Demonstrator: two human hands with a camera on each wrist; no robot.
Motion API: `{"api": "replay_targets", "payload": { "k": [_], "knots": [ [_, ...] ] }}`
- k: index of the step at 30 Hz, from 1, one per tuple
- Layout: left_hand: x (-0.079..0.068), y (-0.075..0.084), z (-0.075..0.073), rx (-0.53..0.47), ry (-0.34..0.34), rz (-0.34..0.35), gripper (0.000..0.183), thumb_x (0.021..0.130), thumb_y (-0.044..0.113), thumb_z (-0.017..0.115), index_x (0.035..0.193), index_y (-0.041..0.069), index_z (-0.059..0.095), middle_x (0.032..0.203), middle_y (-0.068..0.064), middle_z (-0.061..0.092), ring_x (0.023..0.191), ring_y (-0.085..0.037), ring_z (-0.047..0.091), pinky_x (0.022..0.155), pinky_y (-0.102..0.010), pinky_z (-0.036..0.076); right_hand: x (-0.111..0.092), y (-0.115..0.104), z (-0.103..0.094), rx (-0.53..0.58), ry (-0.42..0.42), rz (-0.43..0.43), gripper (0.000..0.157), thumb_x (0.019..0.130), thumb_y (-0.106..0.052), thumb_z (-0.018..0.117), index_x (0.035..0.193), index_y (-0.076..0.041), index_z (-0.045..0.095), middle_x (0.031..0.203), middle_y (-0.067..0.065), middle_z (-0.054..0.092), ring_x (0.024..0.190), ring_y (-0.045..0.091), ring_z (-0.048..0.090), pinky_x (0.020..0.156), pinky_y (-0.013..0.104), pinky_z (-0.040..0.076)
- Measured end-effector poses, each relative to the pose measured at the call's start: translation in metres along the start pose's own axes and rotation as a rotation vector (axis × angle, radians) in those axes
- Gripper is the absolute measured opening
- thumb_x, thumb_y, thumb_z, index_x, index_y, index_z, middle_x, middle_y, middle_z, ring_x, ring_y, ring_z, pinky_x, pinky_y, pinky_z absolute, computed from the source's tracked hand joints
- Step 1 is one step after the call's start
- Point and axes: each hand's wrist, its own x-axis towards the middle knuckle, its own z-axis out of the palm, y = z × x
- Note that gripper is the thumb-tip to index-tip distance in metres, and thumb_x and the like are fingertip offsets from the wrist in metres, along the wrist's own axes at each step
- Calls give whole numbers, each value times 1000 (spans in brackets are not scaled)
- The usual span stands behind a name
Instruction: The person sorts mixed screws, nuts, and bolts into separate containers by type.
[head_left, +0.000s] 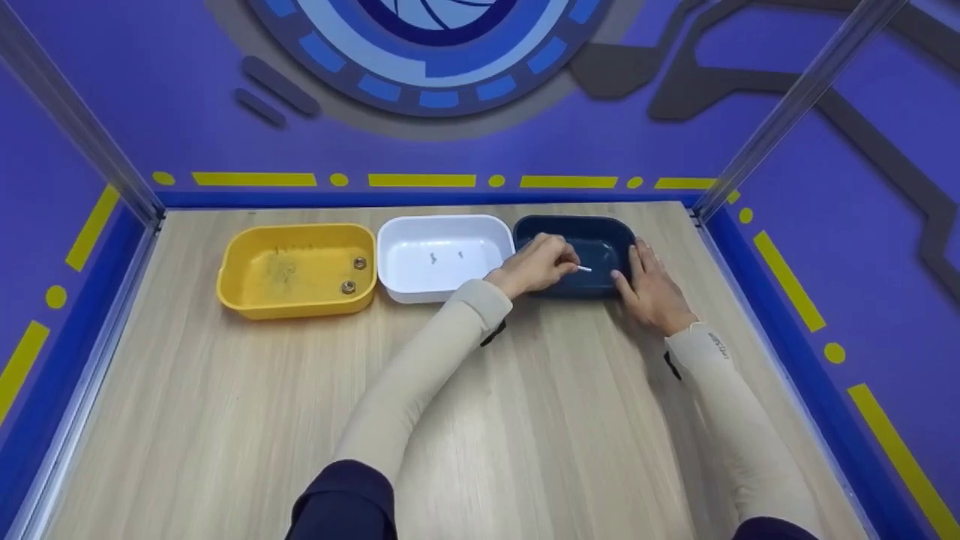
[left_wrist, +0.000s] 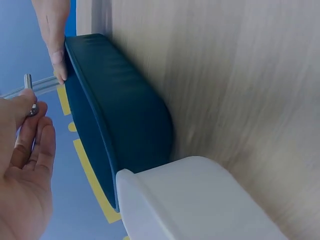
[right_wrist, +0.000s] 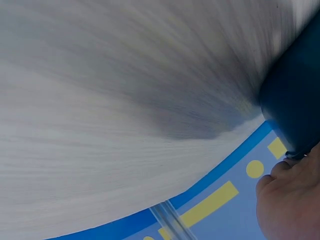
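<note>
In the head view, my left hand (head_left: 534, 264) is over the dark blue-green bin (head_left: 574, 292), pinching a small metal bolt (head_left: 583, 268) between thumb and fingers. The left wrist view shows the bolt's shank (left_wrist: 28, 81) pointing up past the thumb, its rounded end below at the fingers. My right hand (head_left: 654, 292) holds the right side of the same bin, thumb over the rim and fingers along the outer wall. Directly left of it stands a white bin (head_left: 442, 294) with a couple of small grey pieces (head_left: 433, 258) on its floor.
A yellow bin (head_left: 296, 309) stands at the far left, holding two metal nuts (head_left: 349, 287) and a patch of tiny dark bits (head_left: 281, 268). All three bins line up near the back of the wood-grain table (head_left: 517, 420). Blue-purple panels (head_left: 442, 150) enclose the back and sides.
</note>
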Motion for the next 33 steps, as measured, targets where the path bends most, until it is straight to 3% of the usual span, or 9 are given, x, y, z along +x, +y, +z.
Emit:
{"api": "replay_targets", "payload": {
  "k": [14, 21, 33],
  "knots": [
    [28, 9, -9, 108, 121, -188, 21, 108, 18, 63, 117, 12, 82, 116, 0, 79, 104, -13, 71, 94, -26, 58, 1, 1, 4, -4, 9, -5, 87, 114, -58, 29, 167, 10, 13, 178, 27, 5, 164, 49, 10, 134, 63, 14],
    [31, 8, -8, 156, 168, -160, 21, 108, 17, 63, 120, 11, 80, 121, -2, 78, 113, -16, 71, 101, -27, 57, 1, -2, 2, -10, 6, 2, 88, 113, -58, 29, 166, 10, 14, 177, 28, 6, 164, 50, 12, 134, 63, 15],
    [30, 8, -9, 192, 172, -139, 26, 108, 22, 63, 130, 11, 75, 133, -4, 73, 128, -20, 66, 113, -30, 51, 1, 0, 2, -6, -6, 15, 88, 113, -59, 29, 168, 8, 13, 179, 25, 3, 165, 47, 9, 134, 62, 13]
  ]
}}
